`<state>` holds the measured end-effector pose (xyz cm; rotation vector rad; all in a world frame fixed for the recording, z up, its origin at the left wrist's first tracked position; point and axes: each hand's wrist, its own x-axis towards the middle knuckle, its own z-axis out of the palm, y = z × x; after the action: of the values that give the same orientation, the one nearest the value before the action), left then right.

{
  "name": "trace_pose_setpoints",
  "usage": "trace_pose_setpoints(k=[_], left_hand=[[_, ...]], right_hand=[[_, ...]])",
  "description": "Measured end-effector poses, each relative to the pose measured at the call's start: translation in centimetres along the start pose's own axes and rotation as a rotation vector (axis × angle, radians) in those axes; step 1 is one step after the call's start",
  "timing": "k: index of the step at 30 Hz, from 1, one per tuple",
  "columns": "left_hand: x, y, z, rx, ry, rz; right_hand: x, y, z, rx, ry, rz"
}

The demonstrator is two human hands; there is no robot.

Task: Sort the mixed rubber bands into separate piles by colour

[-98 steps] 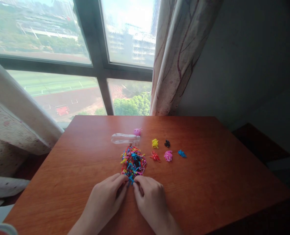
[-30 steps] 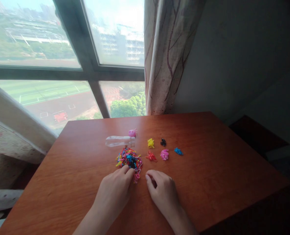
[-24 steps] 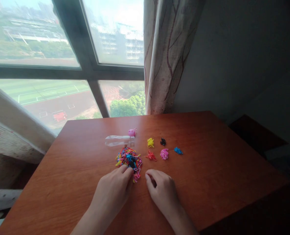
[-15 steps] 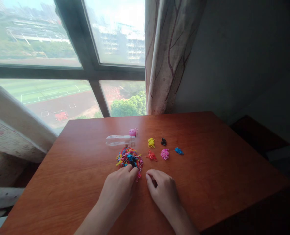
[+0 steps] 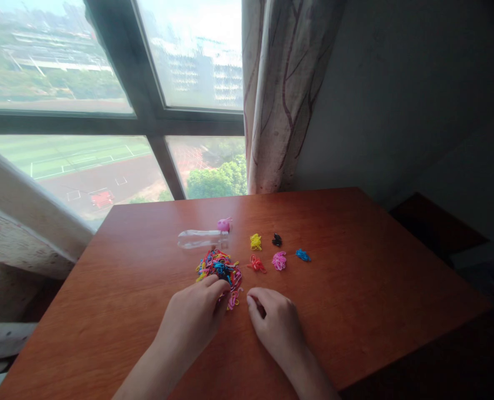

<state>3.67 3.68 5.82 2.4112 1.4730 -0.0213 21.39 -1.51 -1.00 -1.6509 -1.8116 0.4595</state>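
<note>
Well, mixed heap: many-coloured little loops point(image 5: 215, 262) piled on the brown table point(image 5: 355, 289), right in front of the person.
Left hand: the left hand point(image 5: 196, 306) is at the heap's near edge, fingers bent down and partly hidden; from here I can't tell whether they grip a loop.
Right hand: the right hand point(image 5: 278, 315) rests curled beside the heap, apart from the left, thumb and forefinger drawn close; whether anything is between them I can't tell.
Set apart: yellow bunch point(image 5: 255, 241), black bunch point(image 5: 276, 240), red bunch point(image 5: 256, 264), pink bunch point(image 5: 279, 260) and blue bunch point(image 5: 302, 255), each lying separately to the right.
Left over: most of it, I'd judge; the heap outweighs any bunch and its colours are still mingled.
Bottle: the clear bottle point(image 5: 199, 239) lies on its side beyond the heap, pink cap point(image 5: 224, 224) off, near its neck.
</note>
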Motion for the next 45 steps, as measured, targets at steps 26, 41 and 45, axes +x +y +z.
trace_pose_setpoints(k=[26, 41, 45], left_hand=[[3.5, 0.7, -1.9, 0.115, 0.065, 0.035], [-2.6, -0.8, 2.4, -0.102, 0.047, 0.015], [-2.2, -0.5, 3.6, -0.092, 0.103, 0.030]], right_hand=[[0.1, 0.0, -0.1, -0.004, 0.001, -0.015], [0.0, -0.2, 0.2, -0.092, -0.015, -0.022], [0.1, -0.5, 0.0, -0.082, -0.029, -0.057]])
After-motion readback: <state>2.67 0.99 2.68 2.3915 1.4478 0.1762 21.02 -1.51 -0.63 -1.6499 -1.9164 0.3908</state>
